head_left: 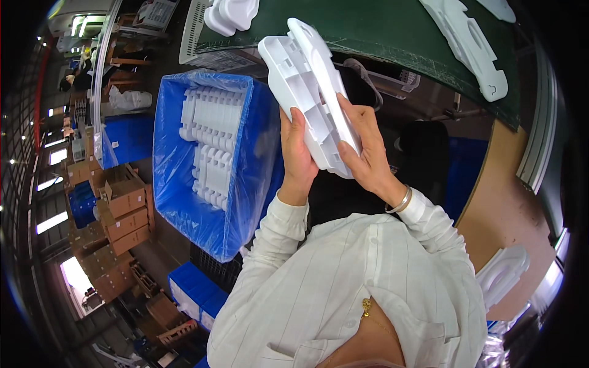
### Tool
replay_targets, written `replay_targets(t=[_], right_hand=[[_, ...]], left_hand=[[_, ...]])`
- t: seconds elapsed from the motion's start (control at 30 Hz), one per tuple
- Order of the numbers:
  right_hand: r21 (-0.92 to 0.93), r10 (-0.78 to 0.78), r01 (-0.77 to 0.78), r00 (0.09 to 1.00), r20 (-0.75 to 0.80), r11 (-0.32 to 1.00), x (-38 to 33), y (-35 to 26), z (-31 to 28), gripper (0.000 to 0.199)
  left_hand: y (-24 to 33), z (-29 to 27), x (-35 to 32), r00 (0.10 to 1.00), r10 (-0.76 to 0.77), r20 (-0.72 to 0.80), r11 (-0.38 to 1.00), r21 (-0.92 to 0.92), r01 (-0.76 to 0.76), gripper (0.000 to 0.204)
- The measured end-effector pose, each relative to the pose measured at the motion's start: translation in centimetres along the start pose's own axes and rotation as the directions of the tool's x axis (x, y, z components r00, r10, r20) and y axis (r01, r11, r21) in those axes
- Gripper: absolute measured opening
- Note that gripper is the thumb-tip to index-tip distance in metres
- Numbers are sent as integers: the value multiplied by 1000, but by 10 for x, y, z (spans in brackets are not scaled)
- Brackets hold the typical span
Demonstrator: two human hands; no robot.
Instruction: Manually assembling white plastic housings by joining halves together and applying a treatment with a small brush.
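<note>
In front of my chest, above the floor gap, I hold two long white plastic parts side by side. My left hand [299,154] grips the ribbed white plastic part [299,86], its thumb along the side and its hollow compartments facing up. The smoother white plastic part [321,61] leans against it on the right, with my right hand [368,146] closed around its lower end. The two parts touch or nearly touch along their length; whether they are joined I cannot tell. Some of my fingers are hidden beneath them.
To my left stands a blue bin [164,141] lined with clear plastic, holding stacked white parts [211,119]. A green-topped table [380,30] lies ahead, with white pieces [469,49] at its right. A brown board [500,214] is at my right; cardboard boxes [126,199] are stacked far left.
</note>
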State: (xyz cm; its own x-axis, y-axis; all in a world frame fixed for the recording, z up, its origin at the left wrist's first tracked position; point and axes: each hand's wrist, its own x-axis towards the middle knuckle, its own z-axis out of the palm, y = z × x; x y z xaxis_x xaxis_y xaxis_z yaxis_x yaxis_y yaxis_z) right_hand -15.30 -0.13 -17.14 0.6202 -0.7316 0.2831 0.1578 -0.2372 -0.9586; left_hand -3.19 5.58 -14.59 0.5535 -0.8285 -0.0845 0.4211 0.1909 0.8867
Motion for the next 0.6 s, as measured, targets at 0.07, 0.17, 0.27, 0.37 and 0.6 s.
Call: replay_targets(t=[0.07,0.17,0.27,0.37,0.6], right_hand=[[-34,14,-13,999,31,999,1,-4,-2,65],[-85,24,-20,998,53,996,0,-8,2,67],[-132,14,-9,999,41,991,-1,-10,3,68],[-199,-8,14,1000,29,980,-2,-12,4,69],[-292,-27,49,996,80,955,-1,-19,0,71]], left_hand=[[1,-3,0,1000,-17,17,1000,-12,18,55],[2,-3,0,999,-35,23,999,-6,35,59],[3,1,-1,999,-33,16,999,15,33,59],[2,1,0,999,-38,13,999,35,38,60],[1,0,1,998,-60,13,998,4,60,61]])
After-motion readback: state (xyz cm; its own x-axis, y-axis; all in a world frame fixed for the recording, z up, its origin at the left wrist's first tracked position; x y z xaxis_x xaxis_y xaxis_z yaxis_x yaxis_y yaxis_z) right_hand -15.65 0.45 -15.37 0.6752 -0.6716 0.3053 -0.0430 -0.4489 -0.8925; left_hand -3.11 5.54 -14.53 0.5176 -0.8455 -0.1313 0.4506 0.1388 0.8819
